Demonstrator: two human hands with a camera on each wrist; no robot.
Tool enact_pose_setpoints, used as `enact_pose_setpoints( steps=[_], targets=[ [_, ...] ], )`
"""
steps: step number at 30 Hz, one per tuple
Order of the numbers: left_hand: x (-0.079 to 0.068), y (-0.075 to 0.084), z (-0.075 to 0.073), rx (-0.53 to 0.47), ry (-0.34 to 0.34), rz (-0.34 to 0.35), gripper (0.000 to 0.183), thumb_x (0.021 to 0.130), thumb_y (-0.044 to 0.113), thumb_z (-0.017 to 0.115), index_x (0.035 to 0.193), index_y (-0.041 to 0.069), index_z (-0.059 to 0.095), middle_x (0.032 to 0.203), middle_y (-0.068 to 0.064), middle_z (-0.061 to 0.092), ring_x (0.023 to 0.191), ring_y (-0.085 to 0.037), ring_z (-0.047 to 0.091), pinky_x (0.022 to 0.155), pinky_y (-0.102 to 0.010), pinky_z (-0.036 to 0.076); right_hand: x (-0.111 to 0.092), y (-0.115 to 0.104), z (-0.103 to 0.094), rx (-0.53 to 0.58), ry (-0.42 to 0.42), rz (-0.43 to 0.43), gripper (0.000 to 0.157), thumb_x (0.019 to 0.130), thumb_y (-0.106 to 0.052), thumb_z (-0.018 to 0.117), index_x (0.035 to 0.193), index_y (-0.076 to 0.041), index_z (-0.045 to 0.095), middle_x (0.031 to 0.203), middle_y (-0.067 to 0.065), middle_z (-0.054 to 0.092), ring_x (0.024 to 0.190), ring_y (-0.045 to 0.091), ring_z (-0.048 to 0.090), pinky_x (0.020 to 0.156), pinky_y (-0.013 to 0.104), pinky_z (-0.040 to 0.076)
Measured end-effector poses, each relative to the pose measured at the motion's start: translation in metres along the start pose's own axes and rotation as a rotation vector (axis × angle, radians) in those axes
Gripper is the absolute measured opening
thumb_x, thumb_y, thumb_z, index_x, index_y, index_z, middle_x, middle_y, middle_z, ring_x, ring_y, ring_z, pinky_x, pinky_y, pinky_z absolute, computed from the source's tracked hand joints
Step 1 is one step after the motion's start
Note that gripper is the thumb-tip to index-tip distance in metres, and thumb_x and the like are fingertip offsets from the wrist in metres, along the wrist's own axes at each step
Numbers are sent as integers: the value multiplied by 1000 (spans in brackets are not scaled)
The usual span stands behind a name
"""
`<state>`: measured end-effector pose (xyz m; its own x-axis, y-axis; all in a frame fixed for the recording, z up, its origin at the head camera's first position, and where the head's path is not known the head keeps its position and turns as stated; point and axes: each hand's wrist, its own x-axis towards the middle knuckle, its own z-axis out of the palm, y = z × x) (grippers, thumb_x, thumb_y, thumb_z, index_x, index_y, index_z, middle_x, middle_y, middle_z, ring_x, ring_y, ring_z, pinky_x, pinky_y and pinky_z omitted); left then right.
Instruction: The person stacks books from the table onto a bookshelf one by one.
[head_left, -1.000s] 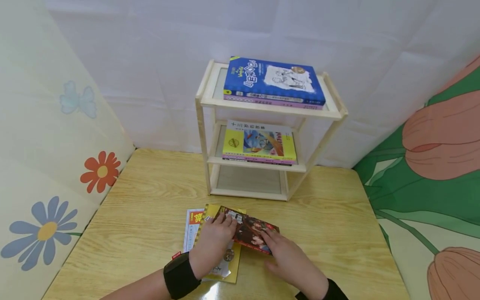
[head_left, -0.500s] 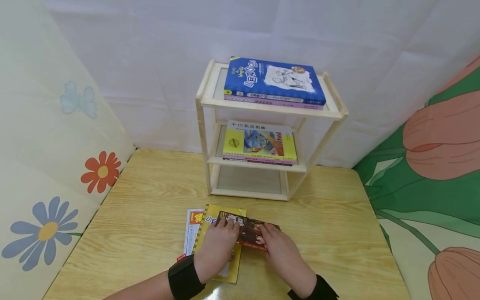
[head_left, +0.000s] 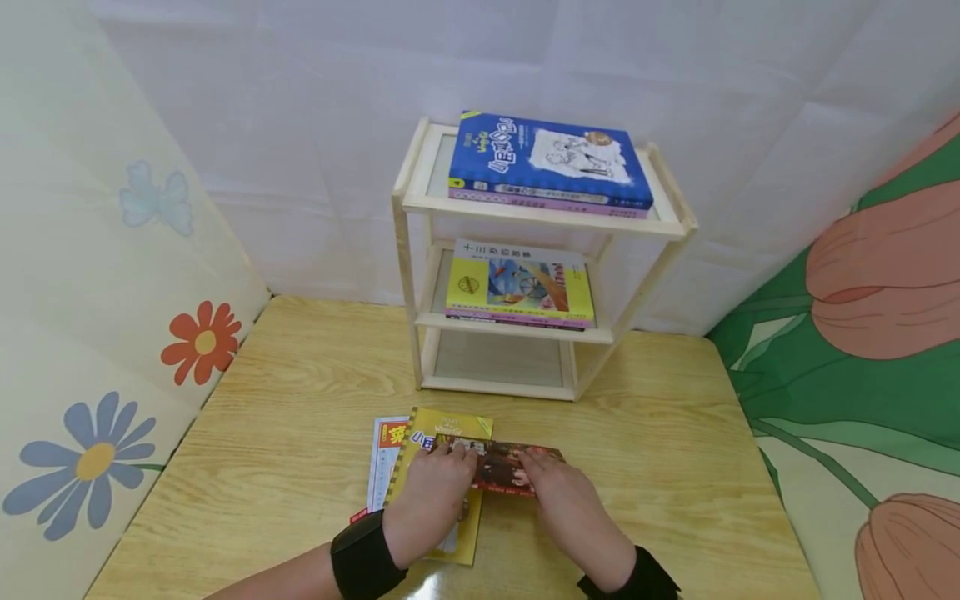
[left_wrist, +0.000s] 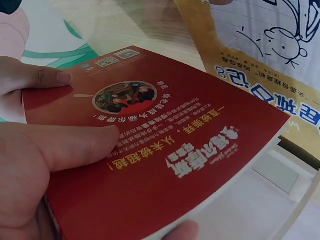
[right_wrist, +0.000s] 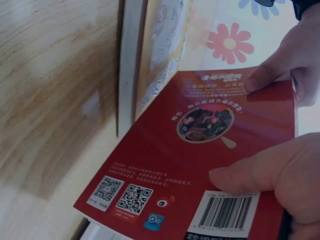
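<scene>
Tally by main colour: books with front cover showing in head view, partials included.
Blue: 1 (top-shelf book)
Yellow: 2 (mid-shelf book, tabletop book)
Dark red: 1 (held book)
White: 1 (partly covered book)
Total: 5

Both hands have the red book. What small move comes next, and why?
I'd probably lift the red book slightly toward the lowest shelf: the left hand and right hand both grip it, and the blue book and yellow-and-white book lie higher up, while no book shows on that shelf.
</scene>
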<state>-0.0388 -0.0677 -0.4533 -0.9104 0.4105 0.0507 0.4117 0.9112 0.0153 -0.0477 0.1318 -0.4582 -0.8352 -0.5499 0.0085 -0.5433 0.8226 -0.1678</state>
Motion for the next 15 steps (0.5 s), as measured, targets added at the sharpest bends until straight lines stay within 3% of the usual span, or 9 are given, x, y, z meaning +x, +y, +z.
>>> enact_pose_setpoints(
  steps=[3,10,15],
  targets=[
    [-1,-2,-2,9,40,24,42,60,26,83,98,14,69,88,-2,67,73,-17,60,49,-30,45,0,0,-7,5,-19,-3,53,69,12,61,121,0,61,119,13,60,107,26,56,86,39,48],
    [1,-6,-19,43,77,92,44,54,34,85,91,15,70,84,2,66,75,-14,61,61,-31,50,1,1,-32,28,-20,-8,51,70,1,69,120,-4,63,115,11,63,101,25,59,79,39,51],
    [8,-6,-41,-15,79,132,40,66,16,80,104,9,69,98,-4,68,84,-15,63,63,-30,53,2,3,-53,7,94,-46,48,71,0,71,118,-4,64,113,12,64,101,24,59,79,38,52]
  ],
)
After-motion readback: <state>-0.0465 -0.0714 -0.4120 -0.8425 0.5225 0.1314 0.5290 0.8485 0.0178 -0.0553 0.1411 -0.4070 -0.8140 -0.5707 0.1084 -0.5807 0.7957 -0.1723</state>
